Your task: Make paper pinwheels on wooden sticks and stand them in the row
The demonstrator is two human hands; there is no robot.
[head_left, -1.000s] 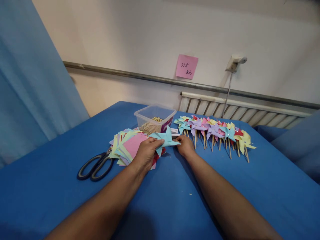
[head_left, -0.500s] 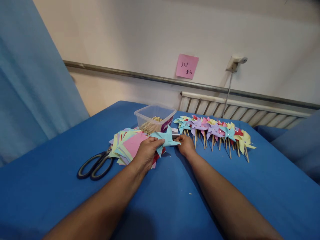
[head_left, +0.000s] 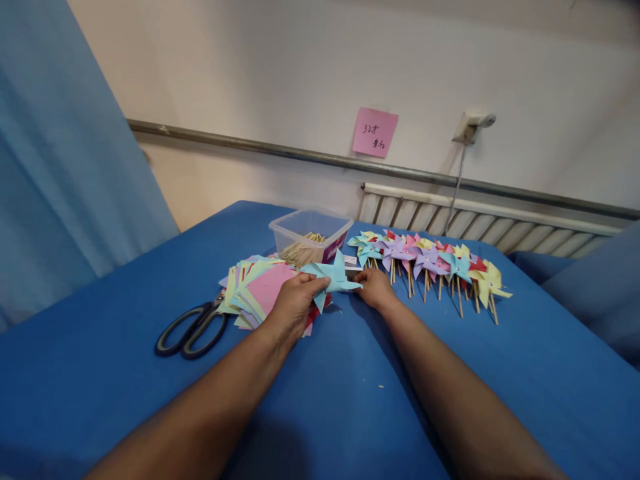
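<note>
Hands first: our left hand [head_left: 294, 303] pinches a light blue paper pinwheel [head_left: 333, 276] by its near left edge, fingers curled closed on the paper, holding it just above the blue table [head_left: 125, 313]. Our right hand [head_left: 374, 289] sits just right of the pinwheel, fingertips bent toward its far right tip and toward a small white box [head_left: 351, 270] lying behind it; we cannot tell whether that hand grips anything (the fingertips are hidden behind the paper and the knuckles), so it may only be touching.

Under the left hand lies a fanned stack of coloured paper squares [head_left: 257, 287], pink on top, with pale green, yellow and blue edges showing. Black-handled scissors [head_left: 193, 331] lie to the left of that stack, blades pointing toward it. Behind the stack stands a clear plastic tub [head_left: 310, 235] holding thin wooden sticks [head_left: 300, 252]. To the right of our right hand, a row of finished pinwheels [head_left: 430, 265] on sticks lies overlapping along the table, in blue, purple, pink, red and yellow.
</note>
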